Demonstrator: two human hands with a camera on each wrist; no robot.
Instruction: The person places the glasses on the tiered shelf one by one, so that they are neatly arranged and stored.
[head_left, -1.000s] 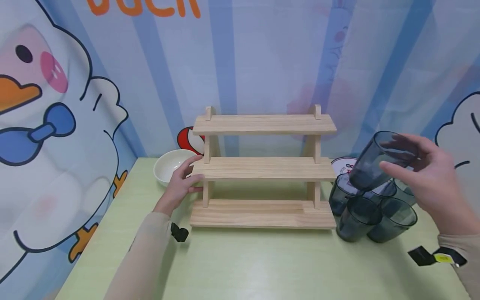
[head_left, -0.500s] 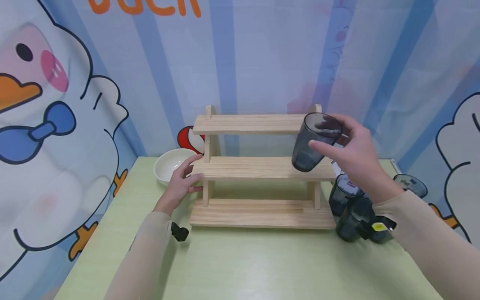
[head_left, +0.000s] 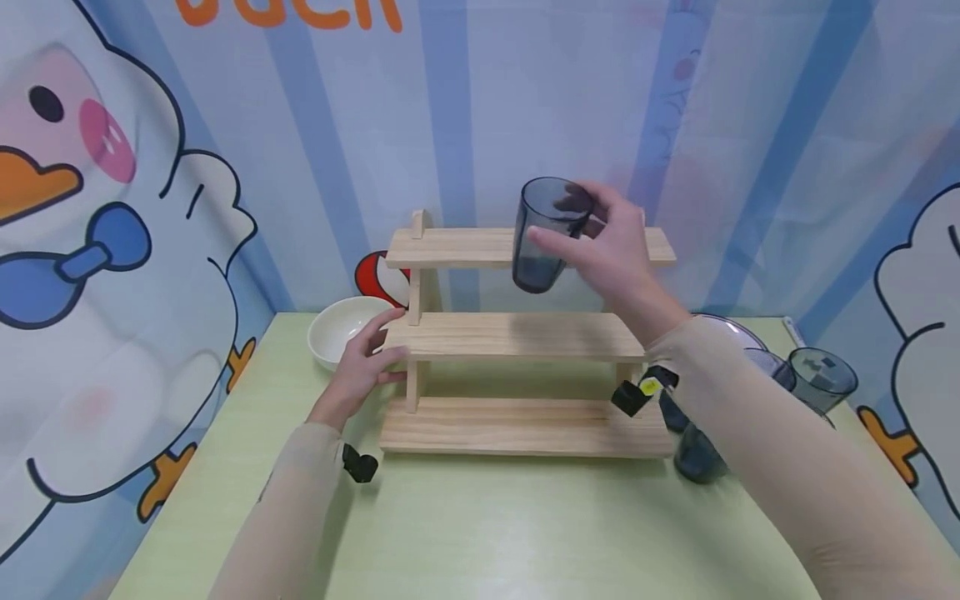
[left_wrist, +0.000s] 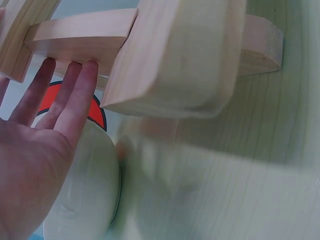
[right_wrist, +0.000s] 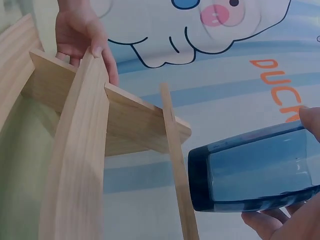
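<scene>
My right hand holds a dark tinted drinking glass, thumb on the near side and fingers behind it. The glass is in the air before the top shelf of a three-tier wooden display rack, mouth up and slightly tilted. In the right wrist view the glass lies sideways across the picture, close to the rack. My left hand touches the left end of the rack at the middle shelf. Its straight fingers press against the side support in the left wrist view.
Behind my left hand stands a white bowl. Several more dark glasses stand right of the rack, partly hidden by my right sleeve, with a round patterned plate behind them. A printed duck curtain hangs behind the green table.
My right hand has carried the glass leftward and up, from above the other glasses to the front of the top shelf, tilting it more upright. My left hand stays against the rack.
</scene>
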